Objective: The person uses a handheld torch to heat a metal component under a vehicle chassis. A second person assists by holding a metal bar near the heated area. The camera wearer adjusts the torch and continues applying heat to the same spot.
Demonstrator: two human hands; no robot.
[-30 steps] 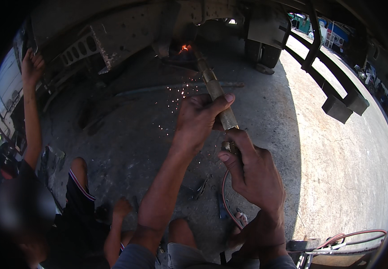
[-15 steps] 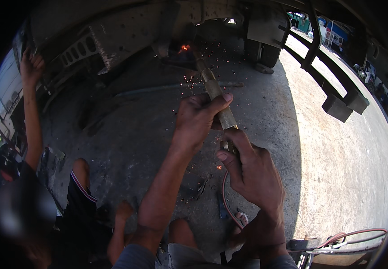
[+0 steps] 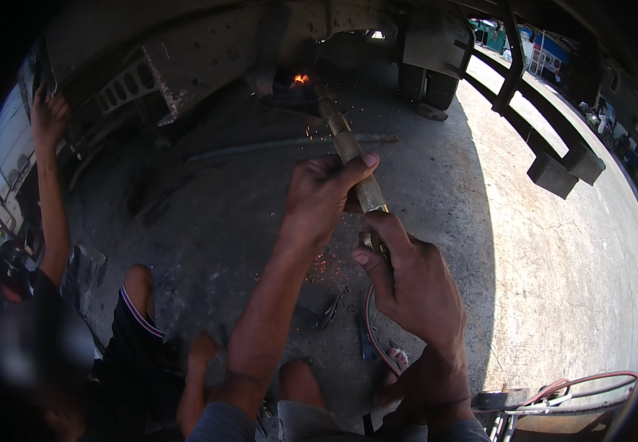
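Note:
A long brass cutting torch [image 3: 344, 144] runs from my hands up to a glowing orange flame [image 3: 300, 78] at a dark metal part under a vehicle frame. My left hand [image 3: 322, 195] grips the torch tube near its middle, thumb over the top. My right hand [image 3: 407, 283] holds the torch's rear end, where hoses [image 3: 372, 331] trail down toward me. Orange sparks [image 3: 322, 267] scatter over the concrete below the torch.
Another person [image 3: 54, 317] crouches at the left, one hand [image 3: 48, 118] raised to the frame. A perforated steel beam [image 3: 138, 77] hangs overhead. A rod [image 3: 282, 144] lies on the ground. Wheels [image 3: 425, 85] stand behind; a black rail [image 3: 547, 147] runs right. Red hoses [image 3: 576, 387] coil at lower right.
My hands and the torch stay in nearly the same place. The flame keeps burning at the tip, and the sparks shift about on the ground.

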